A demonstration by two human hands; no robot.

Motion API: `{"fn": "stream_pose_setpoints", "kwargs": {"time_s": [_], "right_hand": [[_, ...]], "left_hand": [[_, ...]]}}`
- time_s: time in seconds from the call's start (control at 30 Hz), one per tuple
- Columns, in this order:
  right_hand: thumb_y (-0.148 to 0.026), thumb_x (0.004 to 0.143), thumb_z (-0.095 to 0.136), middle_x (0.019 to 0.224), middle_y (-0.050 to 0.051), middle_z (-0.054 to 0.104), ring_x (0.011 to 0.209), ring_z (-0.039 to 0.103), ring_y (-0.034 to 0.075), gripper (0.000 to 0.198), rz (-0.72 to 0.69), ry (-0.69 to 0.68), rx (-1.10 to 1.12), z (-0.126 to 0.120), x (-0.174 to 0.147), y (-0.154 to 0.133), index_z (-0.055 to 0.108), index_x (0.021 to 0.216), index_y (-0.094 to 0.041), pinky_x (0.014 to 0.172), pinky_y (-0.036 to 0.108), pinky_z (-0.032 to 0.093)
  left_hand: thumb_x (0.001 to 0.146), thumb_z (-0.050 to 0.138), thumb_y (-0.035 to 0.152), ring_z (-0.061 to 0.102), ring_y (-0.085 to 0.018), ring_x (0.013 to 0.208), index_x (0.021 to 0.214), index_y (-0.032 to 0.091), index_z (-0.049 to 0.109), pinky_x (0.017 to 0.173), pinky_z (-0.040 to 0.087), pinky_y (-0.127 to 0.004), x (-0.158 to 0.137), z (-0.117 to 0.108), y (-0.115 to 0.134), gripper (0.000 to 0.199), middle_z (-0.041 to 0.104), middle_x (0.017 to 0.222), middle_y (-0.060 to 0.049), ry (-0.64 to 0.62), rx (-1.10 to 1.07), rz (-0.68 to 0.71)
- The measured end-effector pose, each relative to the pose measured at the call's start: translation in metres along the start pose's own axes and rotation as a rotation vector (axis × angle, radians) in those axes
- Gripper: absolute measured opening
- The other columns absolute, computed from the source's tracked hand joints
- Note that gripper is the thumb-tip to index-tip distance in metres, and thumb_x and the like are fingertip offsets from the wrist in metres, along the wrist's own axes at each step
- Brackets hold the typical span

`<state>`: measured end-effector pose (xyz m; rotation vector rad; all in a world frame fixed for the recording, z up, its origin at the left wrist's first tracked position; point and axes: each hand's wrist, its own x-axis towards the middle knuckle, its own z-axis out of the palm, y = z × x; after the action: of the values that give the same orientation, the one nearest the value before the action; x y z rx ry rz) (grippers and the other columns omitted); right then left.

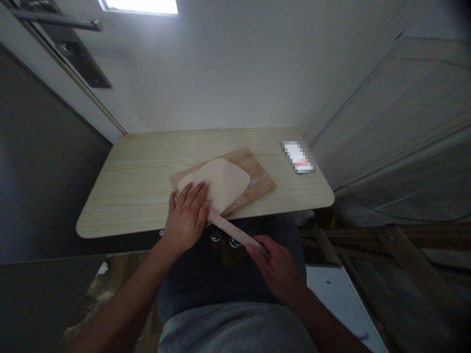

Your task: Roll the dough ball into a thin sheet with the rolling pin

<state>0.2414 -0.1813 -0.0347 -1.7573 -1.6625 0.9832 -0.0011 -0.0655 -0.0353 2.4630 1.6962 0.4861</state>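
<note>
A thin, pale sheet of dough (226, 179) with rounded edges lies on a wooden board (260, 172), reaching close to the board's near edge. My left hand (187, 215) rests palm down on the near left part of the dough, fingers stretched out and slightly apart. A light wooden rolling pin (231, 229) slants from beneath that hand, past the table's front edge, toward my body. My right hand (276, 264) is closed around the pin's near end. How far the pin runs under my left palm is hidden.
The board sits on a narrow, light wood-grain table (128, 181) against a white door with a metal handle (59, 20). A phone (298, 158) lies at the table's right end. My lap is below the front edge, with wooden beams (368, 235) at the lower right.
</note>
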Motion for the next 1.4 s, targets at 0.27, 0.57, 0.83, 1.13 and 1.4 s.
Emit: {"fn": "stream_pose_setpoints", "kwargs": {"time_s": [0.27,0.57,0.83,1.13,1.4], "right_hand": [[-0.059,0.093,0.055,0.087,0.003,0.072,0.074,0.067,0.018,0.042,0.077,0.097,0.026,-0.003,0.007,0.011,0.067,0.112,-0.024,0.068,0.027,0.048],[-0.062,0.092,0.053,0.077,0.003,0.07,0.069,0.064,0.017,0.046,0.13,0.204,0.047,-0.021,0.034,0.018,0.071,0.101,-0.021,0.062,0.026,0.044],[-0.059,0.094,0.053,0.067,-0.001,0.066,0.058,0.059,0.014,0.042,0.088,-0.022,0.053,-0.005,0.013,0.012,0.071,0.099,-0.022,0.055,0.024,0.041],[-0.05,0.083,0.071,0.09,0.003,0.072,0.081,0.066,0.02,0.029,-0.015,-0.001,-0.06,-0.014,0.025,0.022,0.071,0.096,-0.024,0.074,0.03,0.049],[-0.052,0.083,0.069,0.086,0.002,0.074,0.078,0.067,0.02,0.032,0.016,0.041,-0.045,-0.04,0.036,0.018,0.073,0.097,-0.024,0.071,0.028,0.05]], "left_hand": [[0.101,0.032,0.032,0.03,-0.031,0.15,0.155,0.027,0.038,0.121,0.018,-0.062,0.013,0.004,0.01,0.054,0.039,0.161,-0.007,0.006,-0.014,-0.064],[0.099,0.039,0.031,0.032,-0.034,0.148,0.149,0.03,0.046,0.117,0.02,-0.07,0.062,0.013,0.027,0.051,0.041,0.159,-0.008,-0.02,0.033,-0.046],[0.103,0.032,0.034,0.032,-0.03,0.149,0.15,0.027,0.045,0.121,0.018,-0.064,0.021,0.005,0.021,0.049,0.044,0.158,-0.007,0.015,-0.006,-0.089],[0.103,0.038,0.04,0.035,-0.028,0.148,0.152,0.029,0.04,0.123,0.016,-0.059,-0.058,0.009,0.011,0.051,0.046,0.157,-0.008,0.114,-0.099,-0.181],[0.095,0.056,0.05,0.036,-0.033,0.146,0.144,0.036,0.051,0.12,0.018,-0.063,-0.064,0.015,-0.012,0.051,0.05,0.154,-0.006,0.163,-0.006,-0.217]]}}
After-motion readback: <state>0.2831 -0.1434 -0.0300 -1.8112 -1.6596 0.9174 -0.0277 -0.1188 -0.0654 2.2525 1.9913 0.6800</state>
